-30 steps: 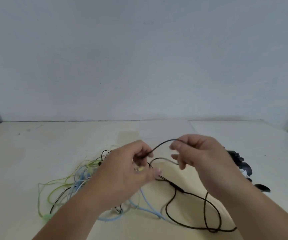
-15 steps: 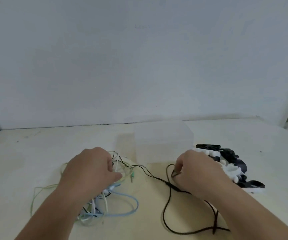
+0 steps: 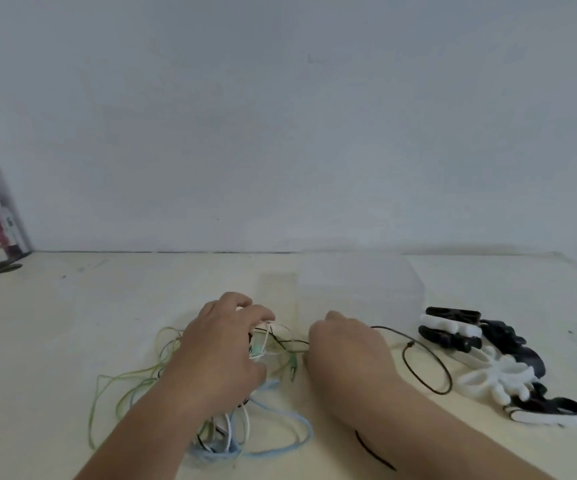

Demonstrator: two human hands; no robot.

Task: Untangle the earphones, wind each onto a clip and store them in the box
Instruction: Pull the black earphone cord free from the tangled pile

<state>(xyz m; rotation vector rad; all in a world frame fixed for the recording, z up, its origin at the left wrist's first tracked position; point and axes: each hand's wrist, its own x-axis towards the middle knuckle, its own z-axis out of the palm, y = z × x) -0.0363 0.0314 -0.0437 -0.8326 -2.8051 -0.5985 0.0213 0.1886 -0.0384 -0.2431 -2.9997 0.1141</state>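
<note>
Our left hand (image 3: 221,344) lies knuckles-up on the tangle (image 3: 242,424) of earphones, in front of the box's left corner. Its fingers are curled down into the white and green strands. We judge it is pinning the knot so the whole bundle does not drag along; whether it pinches one strand in particular we cannot tell.

Our right hand (image 3: 346,351), just in front of the box, is closed over the black cord (image 3: 429,365). The cord runs from the tangle into the hand and comes out the other side in a loose loop toward the box's right. Gripping so close to the knot looks meant to draw the black earphone free in short pulls rather than tightening it.

A green cord (image 3: 124,379) and a pale blue cord (image 3: 290,441) trail out of the tangle, away from the box.

Behind both hands the clear box (image 3: 360,285) stands on the bench (image 3: 72,323). The clips (image 3: 495,368), black and white, lie heaped to the right of the box within easy reach, none wound yet, so we are at the untangling stage.
</note>
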